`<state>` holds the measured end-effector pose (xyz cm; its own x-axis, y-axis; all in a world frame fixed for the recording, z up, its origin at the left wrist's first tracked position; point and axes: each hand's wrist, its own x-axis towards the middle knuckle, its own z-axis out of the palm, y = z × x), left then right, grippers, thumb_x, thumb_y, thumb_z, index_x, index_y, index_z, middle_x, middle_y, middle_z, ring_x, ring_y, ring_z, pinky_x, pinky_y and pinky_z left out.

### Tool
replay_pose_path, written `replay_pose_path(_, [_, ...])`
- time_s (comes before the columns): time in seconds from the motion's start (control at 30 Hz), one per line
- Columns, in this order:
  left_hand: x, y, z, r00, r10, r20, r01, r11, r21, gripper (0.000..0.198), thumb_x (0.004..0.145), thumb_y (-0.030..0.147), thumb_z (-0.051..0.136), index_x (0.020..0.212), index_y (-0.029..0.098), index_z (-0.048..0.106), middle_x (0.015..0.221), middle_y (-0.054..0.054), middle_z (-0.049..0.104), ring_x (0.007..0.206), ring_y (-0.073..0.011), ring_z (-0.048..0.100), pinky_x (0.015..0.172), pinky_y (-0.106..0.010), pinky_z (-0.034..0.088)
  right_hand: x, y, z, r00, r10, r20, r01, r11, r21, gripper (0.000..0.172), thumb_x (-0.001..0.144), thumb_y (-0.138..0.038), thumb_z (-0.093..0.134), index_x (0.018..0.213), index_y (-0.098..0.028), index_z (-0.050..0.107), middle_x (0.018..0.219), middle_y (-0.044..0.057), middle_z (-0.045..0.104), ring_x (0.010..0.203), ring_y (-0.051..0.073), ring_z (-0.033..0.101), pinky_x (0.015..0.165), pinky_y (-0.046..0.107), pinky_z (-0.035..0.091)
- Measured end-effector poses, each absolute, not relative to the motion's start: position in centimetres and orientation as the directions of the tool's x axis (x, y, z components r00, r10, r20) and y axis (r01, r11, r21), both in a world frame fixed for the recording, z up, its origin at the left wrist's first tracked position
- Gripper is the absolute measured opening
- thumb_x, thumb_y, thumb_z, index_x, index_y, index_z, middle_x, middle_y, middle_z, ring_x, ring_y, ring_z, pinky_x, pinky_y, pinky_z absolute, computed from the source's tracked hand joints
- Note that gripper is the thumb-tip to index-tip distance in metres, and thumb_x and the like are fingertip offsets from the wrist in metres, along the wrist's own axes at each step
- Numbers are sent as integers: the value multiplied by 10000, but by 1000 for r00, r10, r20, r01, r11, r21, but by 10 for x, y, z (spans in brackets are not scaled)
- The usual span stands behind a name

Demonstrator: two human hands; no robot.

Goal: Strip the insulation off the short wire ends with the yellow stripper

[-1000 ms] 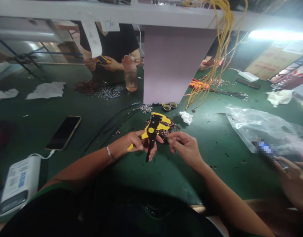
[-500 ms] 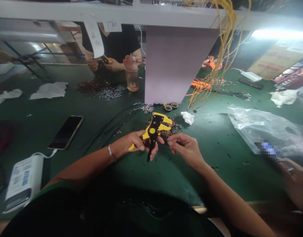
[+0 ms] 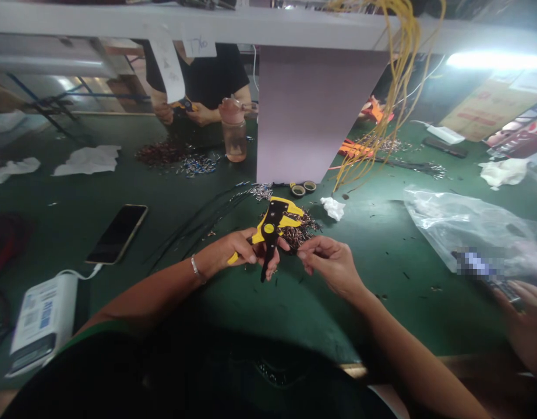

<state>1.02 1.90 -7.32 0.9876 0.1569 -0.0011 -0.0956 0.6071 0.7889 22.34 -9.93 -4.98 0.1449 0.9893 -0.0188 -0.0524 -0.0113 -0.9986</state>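
Note:
Yellow and black wire strippers (image 3: 271, 228) are gripped in my left hand (image 3: 244, 247), with their jaws pointing up and to the right. Just right of them, my right hand (image 3: 327, 259) pinches thumb against fingers; whatever lies between the fingertips is too small to make out. Behind the tool and between my hands is a pile of short dark pieces with coppery ends (image 3: 300, 235). Thin black wires (image 3: 194, 218) lie on the green table to the left, their ends near a little heap of silvery pieces (image 3: 262, 191).
A phone (image 3: 117, 234) is cabled to a white power bank (image 3: 43, 320) on the left. Tape rolls (image 3: 299, 190) and crumpled tissue (image 3: 332, 208) lie ahead, below a panel (image 3: 312, 116). Yellow wires (image 3: 399, 75) hang from the shelf. At right, another person's hand (image 3: 528, 320) holds a blurred device.
The wire strippers have tilted slightly and shifted a little up and left in my left hand. My right hand has barely moved. The other person's hand at right has shifted slightly.

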Motion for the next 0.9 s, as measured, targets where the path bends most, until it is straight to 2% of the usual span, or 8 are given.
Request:
replay_pose_path(0.53, [11,20,-73,984,177,11,-113,583,805,605,569,115,657,1174,113,650,864,-125,725,779,-286,701,748,-440,550,220,-98,-48,132,989,-60,33,-65,-997,133,669,-306,769,692,-208,683,506,-47,586,400,81,485,393,233,397])
replay_pose_path(0.73, [11,22,-74,984,178,-10,-96,577,811,679,559,130,667,1236,101,623,865,-122,716,776,-284,686,732,-457,556,225,-97,-47,229,973,-24,34,-32,-999,136,677,-309,764,696,-201,683,466,-52,561,384,83,470,398,238,374])
replay_pose_path(0.9, [11,21,-74,982,188,-25,-84,553,829,691,556,137,682,1243,94,621,860,-121,711,765,-274,678,747,-452,549,224,-99,-47,313,949,21,146,-27,-989,102,677,-290,747,693,-206,691,478,-55,562,396,81,467,408,233,368])
